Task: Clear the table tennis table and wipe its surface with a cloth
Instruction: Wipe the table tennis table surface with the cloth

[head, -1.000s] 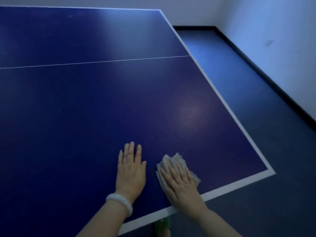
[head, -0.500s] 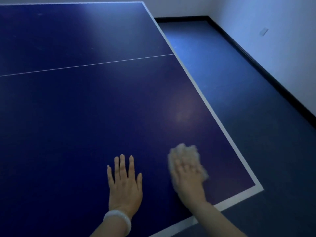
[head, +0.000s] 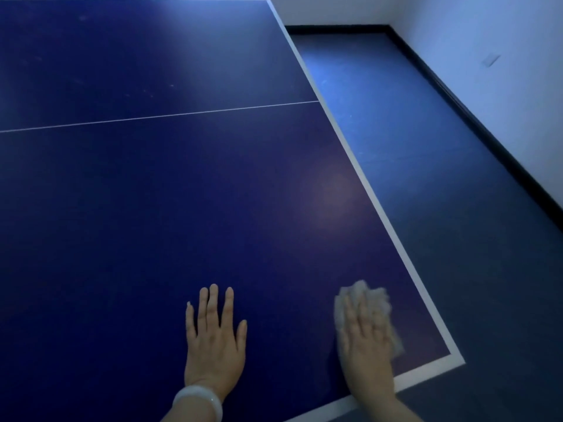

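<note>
Both hands flat on tabletop (head: 213, 184): left hand (head: 214, 339) spread, bracing; right hand (head: 364, 336) pressed cloth (head: 373, 303), fingers straight. Best kept pressure even, overlapping strokes toward corner edge.

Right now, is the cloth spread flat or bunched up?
Bunched up: the cloth shows as a crumpled lump under the flat right hand.

- The table tennis table (head: 152, 208) has a dark blue top with a white border along its right and near edges
- A thin white line (head: 158, 116) crosses the top from left to right, far from the near edge
- A pale crumpled cloth (head: 373, 300) lies on the top near the near right corner
- Right hand (head: 365, 339) lies flat on the cloth
- Left hand (head: 214, 342) rests flat on the bare top, left of the cloth
</note>
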`<state>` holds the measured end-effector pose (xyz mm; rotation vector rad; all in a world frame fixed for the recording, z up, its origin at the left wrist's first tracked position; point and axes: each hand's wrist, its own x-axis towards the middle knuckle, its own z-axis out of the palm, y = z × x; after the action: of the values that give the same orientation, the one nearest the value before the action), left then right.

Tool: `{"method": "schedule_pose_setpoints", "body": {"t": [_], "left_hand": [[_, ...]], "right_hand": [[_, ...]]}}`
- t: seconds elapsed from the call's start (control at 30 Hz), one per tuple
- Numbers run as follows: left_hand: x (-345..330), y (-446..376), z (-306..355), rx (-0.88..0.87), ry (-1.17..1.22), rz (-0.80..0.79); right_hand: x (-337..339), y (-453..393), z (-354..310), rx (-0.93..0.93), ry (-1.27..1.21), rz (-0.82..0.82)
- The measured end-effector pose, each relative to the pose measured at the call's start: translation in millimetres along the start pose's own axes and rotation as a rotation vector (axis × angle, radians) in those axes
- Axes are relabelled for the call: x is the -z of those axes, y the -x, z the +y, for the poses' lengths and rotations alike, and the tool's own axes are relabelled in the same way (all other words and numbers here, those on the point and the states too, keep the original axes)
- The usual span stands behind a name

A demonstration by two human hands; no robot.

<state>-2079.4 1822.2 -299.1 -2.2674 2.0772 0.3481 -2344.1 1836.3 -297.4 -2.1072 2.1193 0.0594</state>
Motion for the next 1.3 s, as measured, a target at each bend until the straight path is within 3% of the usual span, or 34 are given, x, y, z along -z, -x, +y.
{"method": "schedule_pose_setpoints", "body": {"t": [0.1, 0.17, 0.3, 0.4, 0.57, 0.77, 0.97, 1.17, 1.3], "left_hand": [[1.2, -1.1, 0.7, 0.005, 0.001, -0.006], [-0.2, -0.9, -0.3, 0.009, 0.007, -0.009], [-1.7, -1.7, -0.3, 0.012, 0.012, -0.006], [-1.9, 0.5, -0.4, 0.017, 0.001, 0.014], [6.9, -5.5, 24.6, 0.036, -0.004, 0.062], [-0.3, -17.4, 157.3, -0.082, 0.035, -0.026], [-21.0, -26.1, 258.3, 0.184, 0.088, -0.124], [-19.7, -30.1, 268.3, 0.247, 0.101, -0.238], [-17.2, -35.0, 268.7, 0.266, 0.101, -0.312]], "right_hand": [[-3.1, 18.2, -5.6, 0.304, -0.009, -0.007], [-2.8, 20.2, 22.8, 0.381, 0.038, 0.0], [6.8, 7.9, 75.9, 0.136, 0.079, 0.059], [10.2, 1.3, 77.5, 0.019, 0.027, 0.011], [3.8, 6.6, 72.7, 0.141, 0.029, 0.017], [-4.6, 18.5, 129.9, 0.4, 0.061, 0.018], [12.6, 13.3, 191.5, 0.327, -0.044, -0.099], [27.3, -35.3, 209.0, 0.198, -0.515, -0.19], [33.9, -79.9, 207.5, 0.18, -0.547, -0.226]]}}
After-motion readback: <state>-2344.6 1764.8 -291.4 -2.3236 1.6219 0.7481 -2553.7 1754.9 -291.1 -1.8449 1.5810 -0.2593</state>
